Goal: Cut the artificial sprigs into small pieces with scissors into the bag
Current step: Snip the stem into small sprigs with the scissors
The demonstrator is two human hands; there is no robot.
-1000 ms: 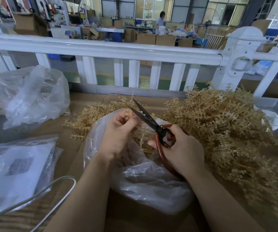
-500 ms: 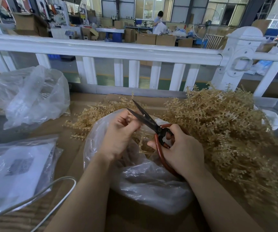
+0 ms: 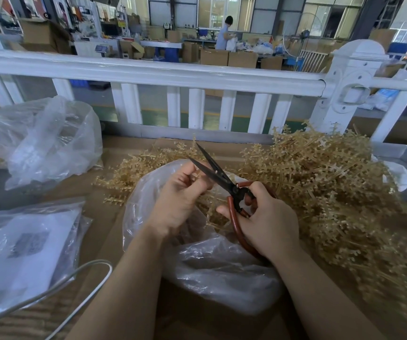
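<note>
Since a second ago my scissors (image 3: pixel 218 176) have opened wider above the bag (image 3: pixel 222 266) at the bench's middle. Left hand (image 3: pixel 181 201) pinches a sprig (image 3: pixel 198 174) between the blades; right hand (image 3: pixel 268 220) grips the handles. I should snip close beside my fingertips, over the bag's mouth.

Both your bare forearms rise from the bottom edge of the frame and converge toward its centre. Your left hand (image 3: pixel 183 200) sits just left of centre, back of the hand toward the camera, fingers curled and the thumb pressed against the fingertips (image 3: pixel 203 186) in a pinch. Your right hand (image 3: pixel 268 219) lies lower and to the right of centre, knuckles up, fingers curled through and around a grip, the thumb (image 3: pixel 224 211) pointing left toward your other hand.
</note>
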